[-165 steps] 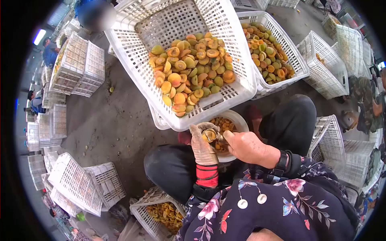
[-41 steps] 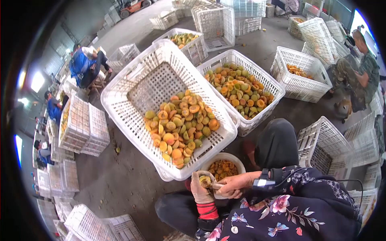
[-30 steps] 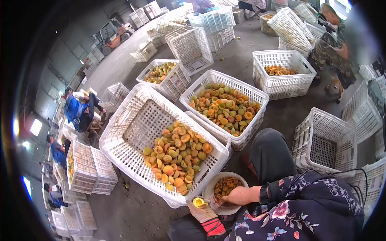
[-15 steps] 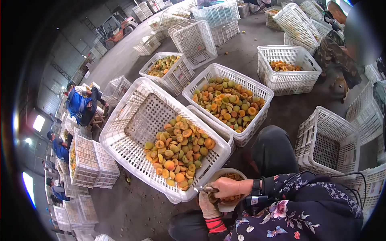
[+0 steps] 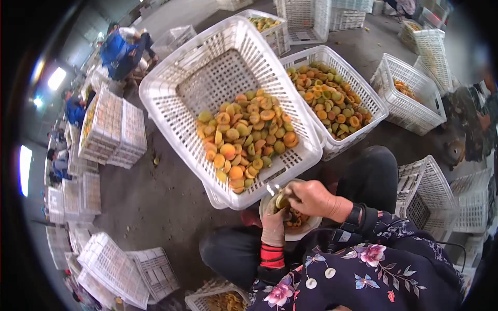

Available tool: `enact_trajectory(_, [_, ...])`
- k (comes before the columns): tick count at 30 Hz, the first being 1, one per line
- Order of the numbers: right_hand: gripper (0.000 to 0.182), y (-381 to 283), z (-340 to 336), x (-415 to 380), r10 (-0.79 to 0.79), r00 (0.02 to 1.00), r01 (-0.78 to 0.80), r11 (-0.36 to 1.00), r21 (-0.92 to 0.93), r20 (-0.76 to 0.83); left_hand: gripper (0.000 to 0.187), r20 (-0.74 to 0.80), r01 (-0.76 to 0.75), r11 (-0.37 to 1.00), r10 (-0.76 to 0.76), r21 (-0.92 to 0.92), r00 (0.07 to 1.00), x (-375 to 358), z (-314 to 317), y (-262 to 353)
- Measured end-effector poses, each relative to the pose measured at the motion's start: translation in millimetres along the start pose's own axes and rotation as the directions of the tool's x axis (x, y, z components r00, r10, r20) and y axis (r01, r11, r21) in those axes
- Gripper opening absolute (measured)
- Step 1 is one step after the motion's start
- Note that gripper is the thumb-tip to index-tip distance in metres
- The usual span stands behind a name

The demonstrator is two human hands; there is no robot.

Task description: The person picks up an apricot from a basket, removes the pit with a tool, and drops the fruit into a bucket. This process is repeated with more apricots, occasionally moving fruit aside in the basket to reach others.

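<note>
My left hand (image 5: 273,228), in a pale glove above a red cuff, is closed around a greenish-yellow apricot half (image 5: 281,201). My right hand (image 5: 315,199) is bare and pinched on a small metal tool (image 5: 272,189), whose shiny end is blurred; its exact kind cannot be made out. Both hands are close together over a white bucket (image 5: 309,228) between my knees, with orange-brown fruit pieces (image 5: 296,218) inside. Just beyond them, a large white plastic crate (image 5: 171,111) is tilted towards me, with many apricot halves (image 5: 244,135) gathered at its near end.
Right of the tilted crate stands another white crate (image 5: 374,108) full of apricot halves. A crate with orange pieces (image 5: 433,111) is farther right. Stacked crates (image 5: 115,129) and people in blue (image 5: 116,49) are at left. A low crate (image 5: 199,300) sits near my left knee.
My view has turned, so the crates appear shifted and more of the left floor shows. The apricot half in my left hand is more visible, and the tool's end has moved beside it.
</note>
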State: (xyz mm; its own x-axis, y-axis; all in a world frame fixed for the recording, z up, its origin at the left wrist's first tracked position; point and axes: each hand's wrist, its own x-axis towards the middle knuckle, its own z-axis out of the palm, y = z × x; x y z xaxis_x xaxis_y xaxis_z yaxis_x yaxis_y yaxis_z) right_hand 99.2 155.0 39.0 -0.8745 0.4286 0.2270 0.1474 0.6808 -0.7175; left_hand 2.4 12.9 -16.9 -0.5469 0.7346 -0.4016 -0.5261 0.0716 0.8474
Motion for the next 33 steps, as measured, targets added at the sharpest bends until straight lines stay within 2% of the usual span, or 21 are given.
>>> enact_trajectory(2, [0.018,8,-13,9,0.072,0.997,-0.076,0.993,-0.091,-0.041,0.038,0.131,0.144,0.988,-0.136,-0.061,0.982,0,-8,0])
enact_trajectory(4, [0.017,8,-42,24,0.082,0.981,-0.120,0.970,-0.212,-0.177,0.033,0.072,0.122,0.992,-0.120,-0.031,0.990,0,-11,-4])
enact_trajectory(6, [0.019,34,-65,40,0.115,0.941,-0.244,0.884,-0.399,-0.320,0.029,0.016,0.104,0.995,-0.104,0.006,0.994,1,-10,-4])
enact_trajectory(8, [0.023,36,-84,62,0.159,0.886,-0.334,0.871,-0.362,-0.435,0.022,-0.054,-0.003,0.997,0.008,0.080,0.998,-1,-6,0])
enact_trajectory(9, [0.023,37,-82,69,0.095,0.901,-0.262,0.897,-0.355,-0.423,0.021,-0.082,0.018,1.000,-0.016,0.025,0.996,-2,-6,0])
enact_trajectory(10, [0.023,34,-71,77,0.095,0.904,-0.258,0.898,-0.357,-0.416,0.021,-0.088,0.020,1.000,-0.018,0.019,0.996,0,-8,-1])
enact_trajectory(12, [0.024,27,-34,97,0.262,0.962,-0.274,0.933,-0.232,-0.081,0.022,-0.180,0.009,0.996,0.007,0.089,0.984,5,-14,-5])
enact_trajectory(14, [0.028,58,18,112,0.289,0.954,-0.262,0.932,-0.249,0.078,0.022,-0.199,-0.039,0.999,0.043,0.025,0.979,10,-18,-15])
enact_trajectory(16, [0.029,85,67,125,0.248,0.966,-0.224,0.943,-0.248,0.070,0.022,-0.222,-0.091,0.995,0.081,-0.036,0.972,12,-20,-18])
enact_trajectory(18, [0.030,105,99,132,0.199,0.978,-0.179,0.954,-0.241,0.063,0.021,-0.152,-0.234,0.962,0.255,0.141,0.955,11,-22,-15])
enact_trajectory(19, [0.030,111,109,135,0.236,0.965,-0.200,0.946,-0.256,0.118,0.021,-0.244,-0.107,0.976,0.058,-0.192,0.968,15,-21,-25])
enact_trajectory(20, [0.030,117,118,141,0.261,0.950,-0.209,0.939,-0.272,0.172,0.021,-0.254,-0.090,0.949,0.010,-0.301,0.967,17,-24,-33])
enact_trajectory(22, [0.032,139,137,141,0.216,0.966,-0.184,0.960,-0.211,0.141,0.022,-0.286,-0.119,0.977,0.064,-0.178,0.956,24,-29,-44])
enact_trajectory(24, [0.033,176,153,140,0.119,0.977,-0.074,0.968,-0.241,0.175,0.023,-0.313,-0.086,0.989,0.045,-0.120,0.949,20,-25,-31])
enact_trajectory(25, [0.033,162,141,143,0.092,0.979,-0.048,0.971,-0.236,0.183,0.025,-0.321,-0.098,0.991,0.064,-0.091,0.945,19,-22,-25])
enact_trajectory(27, [0.031,126,105,139,0.368,0.908,-0.385,0.922,0.049,0.201,0.028,-0.342,-0.122,0.990,0.092,-0.066,0.935,19,-25,-24])
enact_trajectory(28, [0.031,102,89,136,0.357,0.910,-0.374,0.926,0.047,0.210,0.031,-0.390,-0.160,0.986,0.133,-0.037,0.911,23,-31,-35])
enact_trajectory(30, [0.028,55,53,120,0.465,0.796,-0.567,0.797,0.208,0.388,0.033,-0.432,-0.182,0.983,0.155,-0.020,0.888,19,-32,-42])
enact_trajectory(31, [0.028,31,37,109,0.482,0.785,-0.582,0.789,0.197,0.389,0.038,-0.443,-0.232,0.971,0.236,0.065,0.865,17,-32,-36])
enact_trajectory(32, [0.027,4,24,97,0.436,0.756,-0.597,0.764,0.243,0.488,0.043,-0.441,-0.270,0.951,0.308,0.149,0.843,15,-31,-31])
enact_trajectory(33, [0.027,-10,20,83,0.381,0.723,-0.617,0.732,0.290,0.576,0.049,-0.395,-0.250,0.966,0.204,-0.069,0.896,17,-31,-29])
